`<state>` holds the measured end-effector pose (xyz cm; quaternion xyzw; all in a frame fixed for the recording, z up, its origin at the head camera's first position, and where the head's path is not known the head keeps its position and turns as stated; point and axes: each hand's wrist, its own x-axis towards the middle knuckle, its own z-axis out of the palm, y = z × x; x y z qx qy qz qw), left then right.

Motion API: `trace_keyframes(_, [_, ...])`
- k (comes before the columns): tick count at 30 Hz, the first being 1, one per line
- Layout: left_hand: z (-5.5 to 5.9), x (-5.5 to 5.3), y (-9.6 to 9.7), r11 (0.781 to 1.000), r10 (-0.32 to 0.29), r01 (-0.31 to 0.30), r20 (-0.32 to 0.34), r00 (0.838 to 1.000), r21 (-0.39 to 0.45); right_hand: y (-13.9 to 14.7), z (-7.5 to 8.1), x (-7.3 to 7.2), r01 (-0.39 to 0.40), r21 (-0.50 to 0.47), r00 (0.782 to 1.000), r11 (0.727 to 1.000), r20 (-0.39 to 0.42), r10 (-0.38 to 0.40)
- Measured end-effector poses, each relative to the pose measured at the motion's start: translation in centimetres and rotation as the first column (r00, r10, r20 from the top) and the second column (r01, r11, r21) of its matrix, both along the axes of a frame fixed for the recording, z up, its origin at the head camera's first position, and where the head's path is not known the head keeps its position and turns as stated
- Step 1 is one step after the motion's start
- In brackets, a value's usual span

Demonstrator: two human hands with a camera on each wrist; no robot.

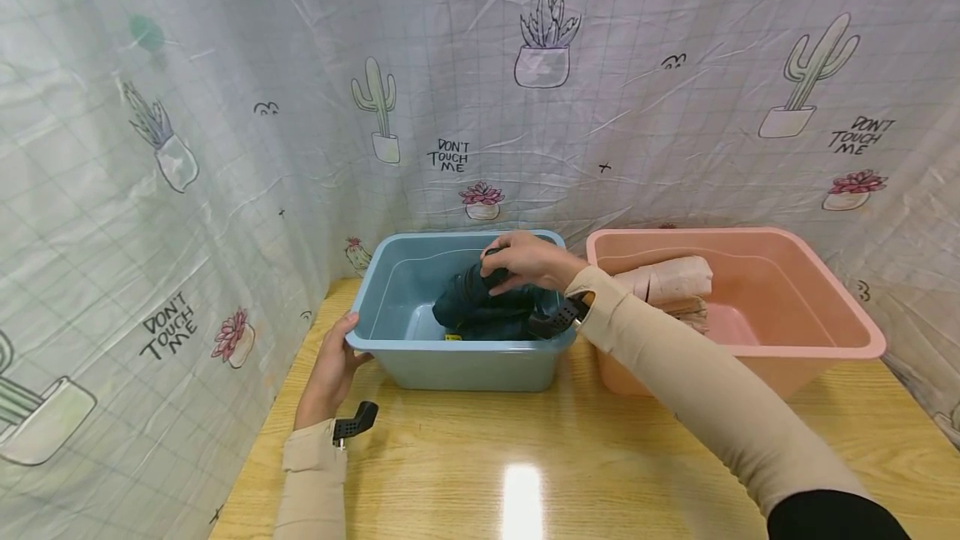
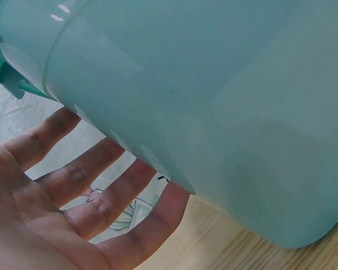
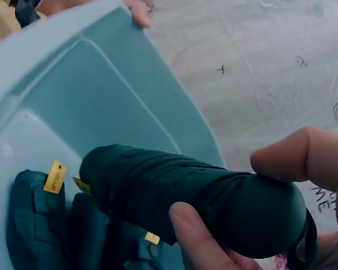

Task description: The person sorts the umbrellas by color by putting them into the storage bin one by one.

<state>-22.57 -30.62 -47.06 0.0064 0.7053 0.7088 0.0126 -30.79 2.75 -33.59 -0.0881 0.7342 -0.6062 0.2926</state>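
My right hand (image 1: 532, 261) grips a folded dark green umbrella (image 3: 152, 188) near its rounded handle end, thumb and fingers on either side. The umbrella is tilted inside the blue bin (image 1: 465, 367), above more dark green folded umbrellas (image 3: 36, 219) with yellow tags (image 3: 55, 177). My left hand (image 1: 330, 373) holds the left end of the bin, thumb at the rim and fingers along the outer wall. In the left wrist view its fingertips (image 2: 177, 197) meet the bin's side, partly hidden behind it.
To the right stands a pink bin (image 1: 832, 298) with a pale rolled bundle (image 1: 667, 277) and a beige folded one (image 1: 688, 311) inside, partly behind my right forearm. Both bins sit on a wooden table (image 1: 450, 457). A printed curtain (image 1: 637, 148) hangs behind and at the left.
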Motion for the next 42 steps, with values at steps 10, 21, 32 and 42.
trace_keyframes(10, [-0.1,0.1,0.4,1.0,-0.005,0.005,-0.002,1.0,0.012,-0.4,-1.9,-0.7,-0.034,0.079,0.998,0.996,0.046,0.03])
trace_keyframes(21, [0.2,0.3,0.4,1.0,0.009,-0.009,0.014,1.0,-0.006,0.4,-2.6,-0.9,-0.008,0.207,1.0,0.978,-0.006,0.009])
trace_keyframes(32, [0.1,0.3,0.2,1.0,-0.004,0.004,0.012,1.0,-0.005,0.8,-2.6,-0.6,-0.044,0.448,0.983,0.893,-0.142,0.12])
trace_keyframes(42, [0.1,0.1,0.3,1.0,-0.002,0.002,0.01,1.0,-0.011,0.9,-1.9,-0.2,-0.051,0.653,0.929,0.755,-0.248,0.277])
